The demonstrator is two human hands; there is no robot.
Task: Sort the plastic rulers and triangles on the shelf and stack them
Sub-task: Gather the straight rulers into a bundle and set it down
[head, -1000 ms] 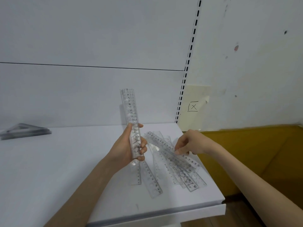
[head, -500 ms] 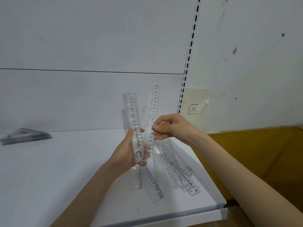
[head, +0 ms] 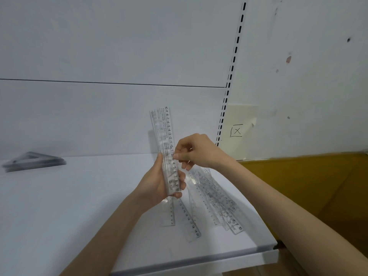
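**A ruler squared up against the bundle in hand**

The left hand (head: 157,182) is curled round the lower end of a bundle of rulers (head: 162,136), held upright above the shelf (head: 59,206). That way the long edges can be lined up by eye. The right hand (head: 196,151) pinches the front ruler (head: 169,124) at its right edge between thumb and fingertip, probably to slide it flush with the others. How many rulers are in the bundle is hard to tell, since the clear plastic overlaps.

The loose rulers (head: 215,200) lie fanned and crossed on the shelf just below and to the right of the hands, within easy reach for the next pick. The stack of triangles (head: 33,161) sits well apart at the far left of the shelf, so that sort looks done. By my reckoning the rulers are partly gathered, and the bundle has not yet been set down as a stack.
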